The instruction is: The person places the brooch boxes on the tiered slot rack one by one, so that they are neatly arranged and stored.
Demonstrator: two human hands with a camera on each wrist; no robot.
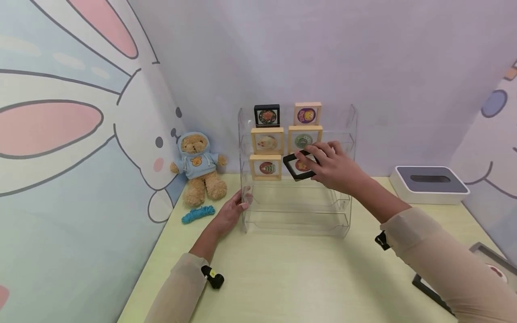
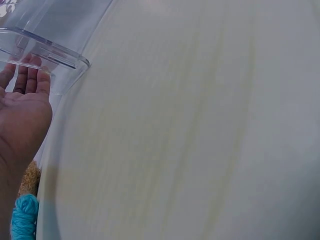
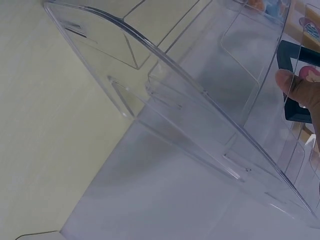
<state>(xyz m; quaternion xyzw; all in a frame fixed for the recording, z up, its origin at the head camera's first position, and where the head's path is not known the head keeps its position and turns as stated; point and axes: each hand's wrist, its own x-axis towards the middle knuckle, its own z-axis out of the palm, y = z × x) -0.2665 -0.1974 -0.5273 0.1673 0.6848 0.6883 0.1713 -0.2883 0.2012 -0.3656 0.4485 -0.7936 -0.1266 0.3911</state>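
Observation:
A clear acrylic tiered display rack (image 1: 296, 218) stands near the back wall. My left hand (image 1: 229, 213) holds its left side panel, with fingertips showing through the plastic; the left wrist view has those fingers (image 2: 32, 80) at the panel's edge. My right hand (image 1: 335, 168) grips a small black square display frame (image 1: 289, 168) with a reddish piece inside. The frame is tilted, in front of the third tier's right side. Beside it sits a light wooden-coloured frame (image 1: 252, 168) with a red and green round piece. In the right wrist view my thumb (image 3: 295, 87) presses the black frame's edge.
Two pale frames fill the second tier; a black frame (image 1: 267, 125) and another pale frame (image 1: 296, 115) stand on top. Left are a teddy bear (image 1: 198, 168) and a blue cord bundle (image 1: 198, 214). Right are a tissue box (image 1: 428, 197) and, partly behind my sleeve, a tray (image 1: 434, 294).

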